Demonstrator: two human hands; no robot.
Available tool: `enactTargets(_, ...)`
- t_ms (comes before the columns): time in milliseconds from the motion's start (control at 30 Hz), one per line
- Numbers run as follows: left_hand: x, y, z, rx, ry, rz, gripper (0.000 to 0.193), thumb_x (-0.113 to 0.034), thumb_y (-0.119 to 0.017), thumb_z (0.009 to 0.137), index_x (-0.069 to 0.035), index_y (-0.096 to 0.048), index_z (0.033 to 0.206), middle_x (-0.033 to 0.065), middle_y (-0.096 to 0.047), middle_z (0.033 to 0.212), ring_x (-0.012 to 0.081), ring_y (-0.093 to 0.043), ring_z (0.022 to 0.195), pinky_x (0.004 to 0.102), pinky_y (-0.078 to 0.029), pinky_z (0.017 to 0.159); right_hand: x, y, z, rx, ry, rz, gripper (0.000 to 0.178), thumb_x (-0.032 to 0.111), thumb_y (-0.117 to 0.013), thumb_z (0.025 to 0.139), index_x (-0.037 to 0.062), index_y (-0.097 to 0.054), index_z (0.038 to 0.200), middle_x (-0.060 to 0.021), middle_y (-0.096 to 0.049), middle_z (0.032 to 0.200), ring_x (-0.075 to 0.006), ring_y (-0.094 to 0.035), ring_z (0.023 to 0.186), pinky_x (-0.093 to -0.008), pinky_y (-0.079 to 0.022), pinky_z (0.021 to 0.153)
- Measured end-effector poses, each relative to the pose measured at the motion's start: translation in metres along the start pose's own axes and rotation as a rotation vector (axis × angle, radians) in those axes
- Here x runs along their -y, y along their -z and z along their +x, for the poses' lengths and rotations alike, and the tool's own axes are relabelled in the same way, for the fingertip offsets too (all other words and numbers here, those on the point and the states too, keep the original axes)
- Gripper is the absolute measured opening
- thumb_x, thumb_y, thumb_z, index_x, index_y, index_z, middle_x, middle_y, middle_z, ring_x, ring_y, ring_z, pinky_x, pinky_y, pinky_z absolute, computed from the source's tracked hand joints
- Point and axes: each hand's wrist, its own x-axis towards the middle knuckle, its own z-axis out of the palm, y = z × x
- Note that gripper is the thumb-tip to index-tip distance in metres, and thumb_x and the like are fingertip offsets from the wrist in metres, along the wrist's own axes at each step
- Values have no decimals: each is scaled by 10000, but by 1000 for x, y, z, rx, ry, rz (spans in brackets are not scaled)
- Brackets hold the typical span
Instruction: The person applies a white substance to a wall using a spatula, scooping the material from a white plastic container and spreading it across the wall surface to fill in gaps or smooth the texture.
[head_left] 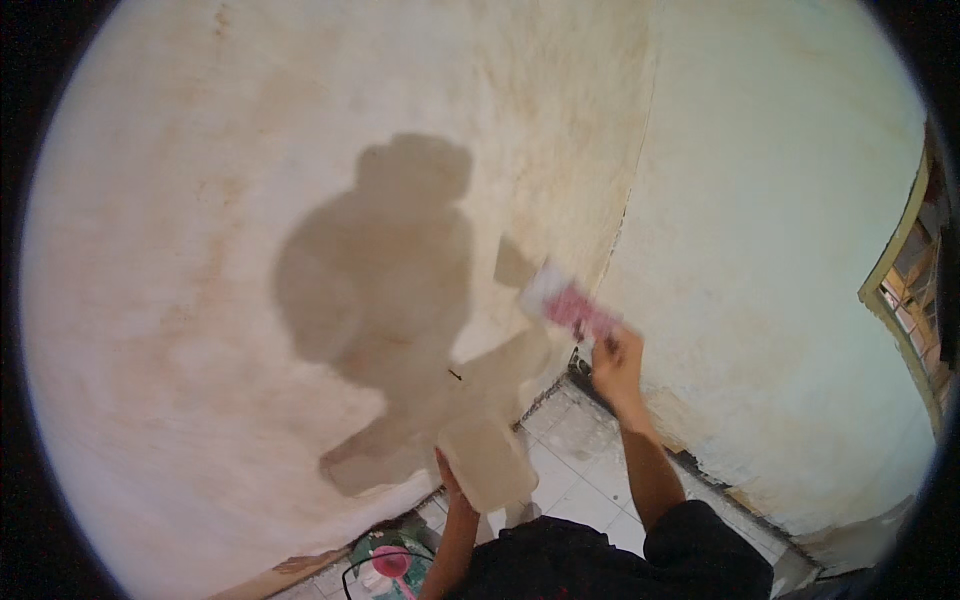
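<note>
In my right hand is a flat scraper, its handle end gripped in closed fingers. Motion smears the scraper, which has a reddish-pink part and a pale, whitish blade. The blade is close to the stained cream wall, left of the corner crack; whether it touches cannot be told. My left hand, lower and nearer my body, holds a pale beige, rounded rectangular tub or board from its left side. Most of that hand's fingers are hidden behind it.
A second wall meets the first at a cracked corner, with a window-like opening at far right. Below lie white floor tiles. A pink dipper rests by a green container at lower left. My shadow covers the left wall.
</note>
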Motion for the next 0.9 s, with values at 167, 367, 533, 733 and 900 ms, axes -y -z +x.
enactTargets(167,34,-92,39,24,64,82,732,-656,-438,858,-97,-462,1329,141,-547,1259,338,-545,1110,499,-444,962,-44,26,-80,-27,272,-148,267,-109,-491,768,-16,-662,950,-164,-682,811,-239,-644,630,-288,-495,594)
enactTargets(367,80,-147,66,203,192,150,621,-562,-397,919,-83,-479,1306,130,-570,1229,277,-572,1097,427,-468,953,-62,90,-102,49,291,-330,339,-96,-542,683,-5,-689,975,-217,-662,1057,-317,-690,886,-347,-549,742)
enactTargets(533,110,-171,72,180,280,124,574,-525,-388,934,-62,-510,1251,135,-587,1172,264,-588,1045,412,-472,926,-46,131,-78,507,330,-367,246,-54,-660,660,-27,-648,905,-235,-594,1195,-382,-558,1155,-467,-456,986)
enactTargets(733,118,-171,84,216,230,198,548,-503,-399,934,-51,-526,1216,133,-604,1120,263,-592,1024,406,-476,910,-63,147,-87,611,441,-489,392,57,-729,546,-45,-619,909,-235,-570,1227,-377,-545,1174,-460,-476,977)
enactTargets(900,103,-165,93,138,246,198,541,-490,-399,933,-45,-529,1213,132,-606,1117,260,-601,998,385,-489,885,-71,153,-96,639,396,-553,396,77,-720,539,-41,-615,902,-251,-575,1209,-381,-539,1180,-459,-474,983)
